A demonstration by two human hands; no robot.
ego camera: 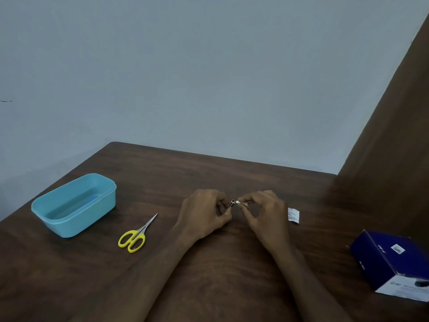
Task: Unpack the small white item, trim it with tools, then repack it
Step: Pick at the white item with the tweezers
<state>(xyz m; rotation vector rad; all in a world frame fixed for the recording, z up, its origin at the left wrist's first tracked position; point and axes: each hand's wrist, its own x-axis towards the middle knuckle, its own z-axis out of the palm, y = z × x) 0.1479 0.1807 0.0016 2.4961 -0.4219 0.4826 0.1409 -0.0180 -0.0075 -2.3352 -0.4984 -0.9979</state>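
A dark brown wooden table fills the lower half of the frame, set against a pale blue-grey wall, with a tall brown panel rising along the right edge. At the lower right, partly cut off by the frame, sits a dark blue box with a white end face. At the left of the table stands a light blue plastic tub, lidless, with something darker blue lying inside that cannot be made out. Two bare forearms reach up from the bottom edge to the centre of the table. The left hand has its fingers curled around a small metal tool, too small to identify. The right hand pinches the small white item between thumb and fingertips, its end touching the tool's tip, just above the tabletop at frame centre. Between the tub and the left hand lie yellow-handled scissors, blades closed and pointing toward upper right. Just right of the right hand rests a small white printed wrapper, flat on the wood.
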